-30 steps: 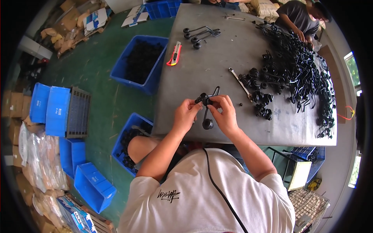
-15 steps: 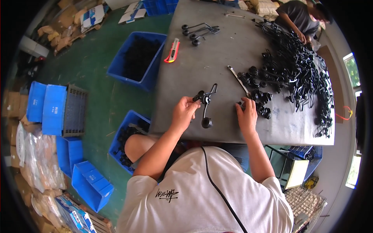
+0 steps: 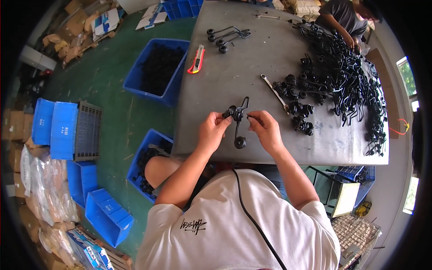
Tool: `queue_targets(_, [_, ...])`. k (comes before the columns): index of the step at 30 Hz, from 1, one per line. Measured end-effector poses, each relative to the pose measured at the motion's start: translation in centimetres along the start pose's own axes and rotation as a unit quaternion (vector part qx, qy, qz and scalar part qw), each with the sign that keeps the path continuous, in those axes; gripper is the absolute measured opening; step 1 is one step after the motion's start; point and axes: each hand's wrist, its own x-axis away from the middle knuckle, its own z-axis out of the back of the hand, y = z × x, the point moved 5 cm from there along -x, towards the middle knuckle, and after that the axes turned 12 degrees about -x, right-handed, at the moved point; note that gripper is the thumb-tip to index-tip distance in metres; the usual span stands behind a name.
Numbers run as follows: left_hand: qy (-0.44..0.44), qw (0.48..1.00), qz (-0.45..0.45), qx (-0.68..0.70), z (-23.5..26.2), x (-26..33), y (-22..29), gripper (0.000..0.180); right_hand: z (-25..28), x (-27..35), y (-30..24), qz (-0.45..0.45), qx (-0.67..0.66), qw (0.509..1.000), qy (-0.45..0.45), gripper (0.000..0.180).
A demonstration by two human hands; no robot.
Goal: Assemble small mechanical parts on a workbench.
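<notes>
In front of me my left hand (image 3: 212, 130) grips a black bent-rod part (image 3: 240, 142) near its middle, where a darker round fitting sits. The rod's narrow loop points away from me and its round knob hangs toward me. Just to the right, my right hand (image 3: 267, 129) pinches a small black piece (image 3: 249, 117) between thumb and fingertips, close to the rod but seemingly apart from it. What kind of piece it is cannot be made out. Beyond my right hand lie loose black round fittings (image 3: 302, 118) and a combination wrench (image 3: 273, 92).
A big heap of black bent-rod parts (image 3: 346, 85) covers the table's right side; a person (image 3: 344, 22) reaches into it. A red utility knife (image 3: 196, 59) and several rod parts (image 3: 227, 37) lie far left. Blue bins (image 3: 157, 67) of black parts stand left of the table.
My right hand has come left from the loose fittings to beside the rod part, now with a small black piece in its fingers. My left hand stays nearly in place.
</notes>
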Motion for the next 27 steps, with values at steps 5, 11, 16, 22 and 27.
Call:
queue_targets(5, [0.008, 1.000, 0.002, 0.019, 0.1, -0.1, -0.1, 0.032, -1.8, -0.5, -0.6, 0.001, 0.028, 1.000, 0.004, 0.016])
queue_targets(11, [0.009, 1.000, 0.005, 0.014, 0.0, 0.0, 0.2, 0.031, -1.9, -0.4, 0.7, -0.023, -0.083, 0.995, 0.051, 0.014])
queue_targets(16, [0.011, 1.000, -0.003, 0.013, 0.2, -0.1, -0.1, 0.031, -2.1, -0.5, 0.3, -0.016, -0.055, 0.998, 0.036, 0.014])
queue_targets(22, [0.011, 1.000, 0.008, -0.012, 0.2, 0.1, 0.1, 0.031, -2.7, 0.5, -2.1, 0.152, 0.178, 0.972, 0.012, 0.021])
queue_targets(27, [0.018, 1.000, 0.005, -0.020, 0.0, 0.2, 0.0, 0.031, -2.5, 0.4, -2.5, 0.160, 0.209, 0.965, -0.006, 0.021])
